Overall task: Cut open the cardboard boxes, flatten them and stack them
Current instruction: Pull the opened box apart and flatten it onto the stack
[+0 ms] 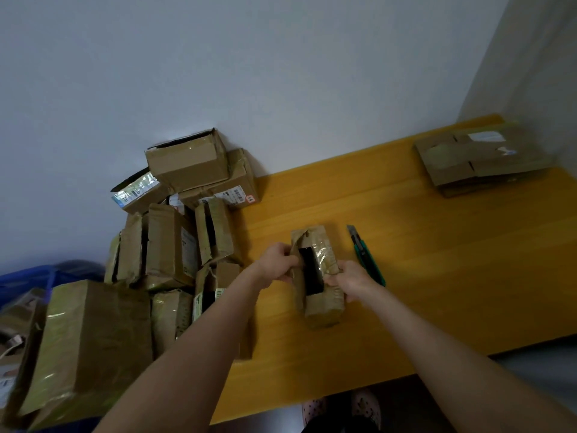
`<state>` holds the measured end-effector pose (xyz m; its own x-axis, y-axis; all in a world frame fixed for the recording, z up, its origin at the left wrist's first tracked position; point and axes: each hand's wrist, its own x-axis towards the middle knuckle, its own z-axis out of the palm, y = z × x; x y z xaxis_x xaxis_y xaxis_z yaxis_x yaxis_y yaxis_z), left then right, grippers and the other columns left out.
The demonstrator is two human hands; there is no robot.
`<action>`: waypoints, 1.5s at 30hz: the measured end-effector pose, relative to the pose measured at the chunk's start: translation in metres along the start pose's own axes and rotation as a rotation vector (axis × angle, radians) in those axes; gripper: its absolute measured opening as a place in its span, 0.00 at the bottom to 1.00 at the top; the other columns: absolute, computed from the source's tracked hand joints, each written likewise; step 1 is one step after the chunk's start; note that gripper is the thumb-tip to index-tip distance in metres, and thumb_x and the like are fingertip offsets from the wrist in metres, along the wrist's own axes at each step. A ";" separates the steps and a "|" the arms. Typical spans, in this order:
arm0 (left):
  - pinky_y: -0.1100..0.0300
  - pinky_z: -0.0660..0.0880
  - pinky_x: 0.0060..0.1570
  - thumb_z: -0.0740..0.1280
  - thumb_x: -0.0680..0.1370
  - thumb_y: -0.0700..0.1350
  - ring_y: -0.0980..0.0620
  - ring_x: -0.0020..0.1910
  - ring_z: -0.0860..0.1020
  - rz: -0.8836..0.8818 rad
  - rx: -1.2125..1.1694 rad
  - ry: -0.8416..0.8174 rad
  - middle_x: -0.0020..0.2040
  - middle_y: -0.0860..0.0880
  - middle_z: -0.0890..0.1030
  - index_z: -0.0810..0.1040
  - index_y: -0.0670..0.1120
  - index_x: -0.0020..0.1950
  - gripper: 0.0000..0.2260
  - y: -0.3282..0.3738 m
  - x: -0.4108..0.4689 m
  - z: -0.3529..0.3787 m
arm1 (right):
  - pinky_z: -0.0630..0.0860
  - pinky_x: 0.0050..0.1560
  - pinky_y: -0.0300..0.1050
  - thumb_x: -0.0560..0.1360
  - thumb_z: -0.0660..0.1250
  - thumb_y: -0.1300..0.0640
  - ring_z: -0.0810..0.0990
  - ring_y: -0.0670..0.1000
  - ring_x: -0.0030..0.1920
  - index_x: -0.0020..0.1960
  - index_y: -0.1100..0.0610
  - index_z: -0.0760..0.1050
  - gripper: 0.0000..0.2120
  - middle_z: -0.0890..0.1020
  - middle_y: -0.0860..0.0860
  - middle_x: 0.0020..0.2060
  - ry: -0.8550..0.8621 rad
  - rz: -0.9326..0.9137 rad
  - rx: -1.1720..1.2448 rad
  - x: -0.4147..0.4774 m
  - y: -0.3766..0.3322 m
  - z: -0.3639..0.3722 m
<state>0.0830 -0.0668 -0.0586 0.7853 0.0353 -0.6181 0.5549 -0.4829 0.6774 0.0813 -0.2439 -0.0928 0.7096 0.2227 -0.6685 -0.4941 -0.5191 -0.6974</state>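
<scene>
The small box [324,304] is brown cardboard, matt and creased, wrapped in clear glossy tape that wrinkles and catches the light. The surface [437,276] is yellow wood, smooth, with a faint grain and a soft sheen. The utility knife [369,260] has a green plastic body and a dull grey metal blade. The piled boxes [175,245] are dented cardboard under shiny tape, some with glossy paper labels. The flattened stack [480,160] looks matt. The wall [281,73] is plain and matt.

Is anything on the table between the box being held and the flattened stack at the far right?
Only the green utility knife, lying just right of the small taped cardboard box.
</scene>
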 end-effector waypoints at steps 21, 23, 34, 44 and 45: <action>0.55 0.69 0.36 0.57 0.79 0.34 0.41 0.49 0.80 0.187 0.851 0.415 0.50 0.42 0.80 0.73 0.40 0.57 0.09 0.041 -0.030 0.017 | 0.71 0.34 0.45 0.73 0.66 0.39 0.80 0.55 0.52 0.78 0.58 0.39 0.49 0.75 0.53 0.63 0.344 -0.010 -0.732 -0.016 -0.054 0.017; 0.56 0.70 0.35 0.58 0.80 0.37 0.43 0.46 0.80 0.204 0.800 0.450 0.48 0.43 0.80 0.74 0.41 0.55 0.07 0.045 -0.036 0.006 | 0.66 0.27 0.43 0.76 0.62 0.42 0.80 0.55 0.46 0.78 0.59 0.42 0.43 0.80 0.54 0.52 0.320 -0.094 -0.705 -0.020 -0.062 0.012; 0.51 0.76 0.50 0.57 0.83 0.48 0.44 0.48 0.78 0.314 0.340 0.583 0.44 0.45 0.79 0.76 0.43 0.46 0.13 0.080 -0.055 -0.052 | 0.79 0.39 0.46 0.82 0.58 0.57 0.80 0.55 0.48 0.54 0.56 0.74 0.07 0.80 0.55 0.49 0.265 -0.250 0.095 -0.048 -0.084 -0.022; 0.50 0.76 0.56 0.62 0.81 0.49 0.47 0.52 0.79 0.256 -0.164 0.352 0.53 0.45 0.80 0.76 0.45 0.56 0.10 0.070 -0.065 -0.052 | 0.75 0.55 0.52 0.81 0.60 0.57 0.79 0.60 0.49 0.55 0.65 0.77 0.12 0.80 0.64 0.53 0.385 -0.248 0.471 -0.051 -0.098 -0.033; 0.49 0.76 0.57 0.62 0.81 0.50 0.46 0.52 0.79 0.238 -0.231 0.301 0.53 0.44 0.81 0.76 0.44 0.55 0.10 0.070 -0.066 -0.050 | 0.75 0.57 0.53 0.81 0.60 0.58 0.79 0.60 0.51 0.55 0.64 0.76 0.11 0.79 0.64 0.54 0.390 -0.254 0.478 -0.050 -0.096 -0.034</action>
<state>0.0836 -0.0587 0.0498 0.9245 0.2162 -0.3139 0.3690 -0.3016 0.8791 0.1101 -0.2335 0.0162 0.9186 -0.0716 -0.3887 -0.3924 -0.0471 -0.9186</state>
